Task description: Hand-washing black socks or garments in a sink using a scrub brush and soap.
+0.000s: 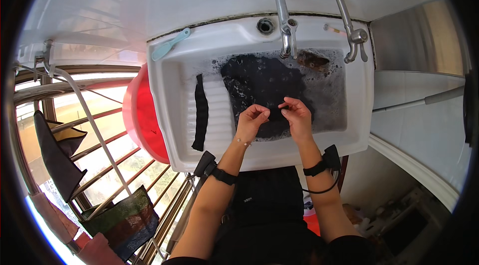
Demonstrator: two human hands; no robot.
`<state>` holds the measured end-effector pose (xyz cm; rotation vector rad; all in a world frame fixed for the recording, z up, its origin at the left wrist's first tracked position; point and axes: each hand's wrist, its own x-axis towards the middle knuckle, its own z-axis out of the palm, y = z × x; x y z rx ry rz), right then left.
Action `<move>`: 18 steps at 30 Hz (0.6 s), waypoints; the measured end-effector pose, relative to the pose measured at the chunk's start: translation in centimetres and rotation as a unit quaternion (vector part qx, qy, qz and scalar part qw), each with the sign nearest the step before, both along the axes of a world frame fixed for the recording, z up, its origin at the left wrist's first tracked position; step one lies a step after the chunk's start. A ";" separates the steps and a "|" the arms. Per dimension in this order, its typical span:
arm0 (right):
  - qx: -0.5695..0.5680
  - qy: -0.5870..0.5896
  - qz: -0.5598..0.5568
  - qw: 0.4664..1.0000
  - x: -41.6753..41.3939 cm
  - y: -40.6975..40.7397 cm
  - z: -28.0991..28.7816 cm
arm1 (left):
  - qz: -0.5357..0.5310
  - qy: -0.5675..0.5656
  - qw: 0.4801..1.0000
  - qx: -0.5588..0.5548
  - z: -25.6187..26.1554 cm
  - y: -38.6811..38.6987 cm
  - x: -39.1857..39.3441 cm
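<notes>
My left hand (pixel 252 119) and my right hand (pixel 298 119) are held close together above a dark cloth (pixel 265 78) soaking in the sink. On each hand the thumb and forefinger come together at the tips. Whether anything thin is pinched there cannot be made out. Cloudy, sudsy water (pixel 331 104) surrounds the cloth in the white ceramic laundry sink (pixel 361 115). To the left, a narrow black fabric strip (pixel 201 113) lies lengthwise over the ribbed washboard (pixel 217 111). A brown object (pixel 313 61), possibly a brush, sits in the water near the spout.
Two metal taps, one central (pixel 285 21) and one at right (pixel 351 29), reach over the sink. A light blue brush (pixel 171 45) rests on the back-left rim. Against the sink's left side is a pink basin (pixel 134 115). Cloths (pixel 123 224) hang by the barred window.
</notes>
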<state>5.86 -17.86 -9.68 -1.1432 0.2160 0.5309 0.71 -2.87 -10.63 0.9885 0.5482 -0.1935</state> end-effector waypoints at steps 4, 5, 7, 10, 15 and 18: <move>-0.029 -0.014 -0.038 0.999 0.1 0.2 0.2 | 0.026 0.006 1.000 0.008 0.4 1.3 -0.1; -0.028 -0.016 -0.038 0.999 0.2 0.3 0.3 | 0.024 -0.015 1.000 -0.004 0.9 1.5 0.1; -0.044 -0.033 -0.037 0.998 0.4 0.5 1.0 | 0.023 -0.024 0.999 -0.002 2.2 1.8 0.4; 0.005 -0.056 -0.037 0.998 1.2 1.5 3.1 | 0.053 -0.050 0.997 -0.022 5.0 2.3 1.4; 0.014 0.172 0.033 0.984 1.2 1.6 2.4 | 0.029 -0.065 0.997 -0.011 8.3 3.7 1.8; 0.141 0.281 0.054 0.948 0.3 2.4 -0.8 | -0.039 -0.069 0.997 -0.014 7.8 3.1 -0.1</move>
